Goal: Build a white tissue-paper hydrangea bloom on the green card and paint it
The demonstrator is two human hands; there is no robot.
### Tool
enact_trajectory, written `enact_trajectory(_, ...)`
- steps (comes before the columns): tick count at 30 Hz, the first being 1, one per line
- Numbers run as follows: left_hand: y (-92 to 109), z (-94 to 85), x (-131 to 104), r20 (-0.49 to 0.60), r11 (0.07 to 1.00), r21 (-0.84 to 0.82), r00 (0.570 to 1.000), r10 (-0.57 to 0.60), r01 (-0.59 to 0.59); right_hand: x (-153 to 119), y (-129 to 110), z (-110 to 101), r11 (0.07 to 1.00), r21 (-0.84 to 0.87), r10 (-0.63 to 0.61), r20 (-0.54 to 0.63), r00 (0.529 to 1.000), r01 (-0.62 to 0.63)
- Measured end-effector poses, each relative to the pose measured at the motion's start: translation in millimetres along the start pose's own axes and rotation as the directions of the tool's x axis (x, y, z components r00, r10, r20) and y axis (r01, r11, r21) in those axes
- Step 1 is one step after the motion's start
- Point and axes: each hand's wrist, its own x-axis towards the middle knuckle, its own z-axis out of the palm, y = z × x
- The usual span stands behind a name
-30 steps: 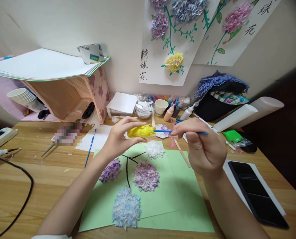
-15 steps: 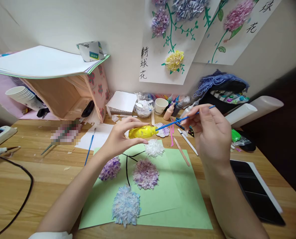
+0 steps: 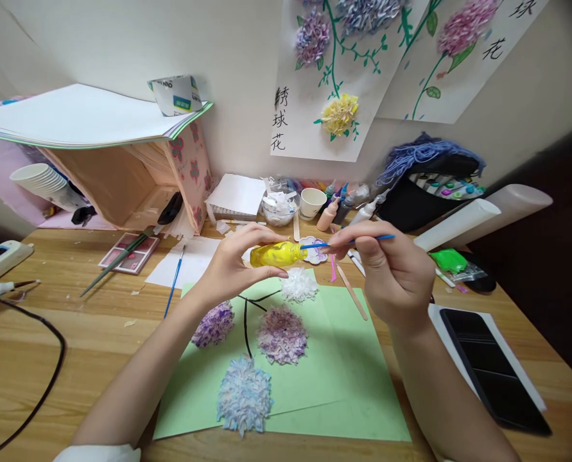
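My left hand [image 3: 240, 263] grips a small yellow paint bottle [image 3: 277, 255], tilted on its side with the mouth pointing right. A blue-handled paintbrush [image 3: 317, 246] is pinched in my right hand [image 3: 394, 266], its tip end inside the bottle's mouth and hidden there. Beneath both hands lies green paper [image 3: 334, 359]. On it are a white paper flower [image 3: 299, 284], a purple flower [image 3: 214, 324], a pinkish-purple flower [image 3: 282, 335] and a pale blue flower [image 3: 244, 394], with black stem lines between them.
Behind the hands stand a paper cup [image 3: 312, 203], a bowl of white scraps [image 3: 280, 208] and several paint bottles. A wooden stick [image 3: 352, 292] lies on the green paper's edge. At right is a black phone-like slab [image 3: 492, 369]; at left, another brush [image 3: 175, 282] and a cable [image 3: 57, 340].
My right hand has moved left and slightly down, closer to the bottle. The brush now lies nearly level and reaches deeper into the bottle's mouth. My left hand has barely moved.
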Motion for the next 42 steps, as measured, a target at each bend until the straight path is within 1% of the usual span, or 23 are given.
enact_trajectory(4, 0.7, -0.8, 0.6, -0.015, 1.0, 0.004, 0.999, 0.031, -0.031, 1.7, 2.7, 0.4, 0.999, -0.001, 0.051, 0.062, 0.997, -0.051)
enact_trajectory(12, 2.5, 0.5, 0.0, -0.043, 0.997, 0.057, 0.998, 0.055, -0.052, 3.0, 2.7, -1.3, 0.995, 0.034, 0.092, 0.084, 0.992, -0.095)
enact_trajectory(21, 6.5, 1.9, -0.5, -0.085, 0.991, 0.103, 0.992, 0.096, -0.087, 2.7, 3.1, -1.7, 0.986, 0.055, 0.158, 0.043, 0.987, -0.16)
enact_trajectory(32, 6.9, 2.0, -0.9, -0.144, 0.99, 0.125, 0.986, 0.081, -0.063, 1.8, 4.6, 5.7, 0.961, 0.165, 0.236, -0.067, 0.97, -0.222)
enact_trajectory(39, 7.2, 1.9, -0.5, -0.156, 0.989, 0.134, 0.984, 0.086, -0.065, 0.4, -0.6, 7.2, 0.964, 0.126, 0.24, -0.021, 0.97, -0.236)
enact_trajectory(42, 6.9, 2.2, -0.7, -0.159, 0.989, 0.135, 0.984, 0.086, -0.065, 0.3, -0.9, 8.4, 0.962, 0.137, 0.245, -0.041, 0.969, -0.237)
